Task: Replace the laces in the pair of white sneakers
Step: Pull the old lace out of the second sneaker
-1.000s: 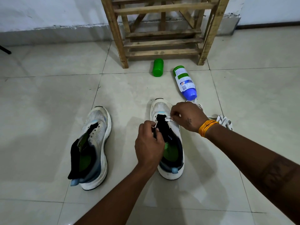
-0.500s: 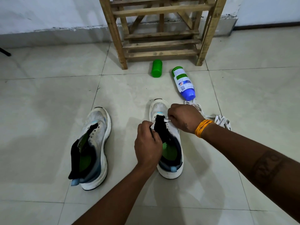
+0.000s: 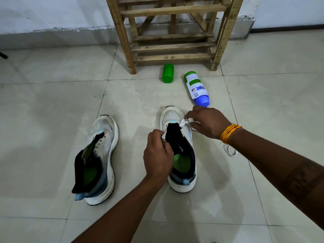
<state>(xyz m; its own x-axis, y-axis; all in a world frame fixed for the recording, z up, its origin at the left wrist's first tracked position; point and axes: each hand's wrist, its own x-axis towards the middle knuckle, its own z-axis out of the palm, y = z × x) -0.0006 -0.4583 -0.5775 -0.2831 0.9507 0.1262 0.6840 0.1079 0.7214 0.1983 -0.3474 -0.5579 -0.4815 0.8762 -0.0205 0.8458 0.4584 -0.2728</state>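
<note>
Right hand (image 3: 209, 122) has swung out past the toe since a second ago, drawing the white lace (image 3: 183, 122) through a low eyelet.

Beyond both hands stands a wooden rack (image 3: 172, 34); a second, laceless sneaker (image 3: 100, 158) lies well left of them. The left hand (image 3: 158, 155) pinches the eyelet edge of the right sneaker (image 3: 180, 151) under it. The right hand's fingers curl on the lace, loose slack trailing below its wrist. Best to pull evenly, keep the lace flat, and hold the shoe steady.
</note>
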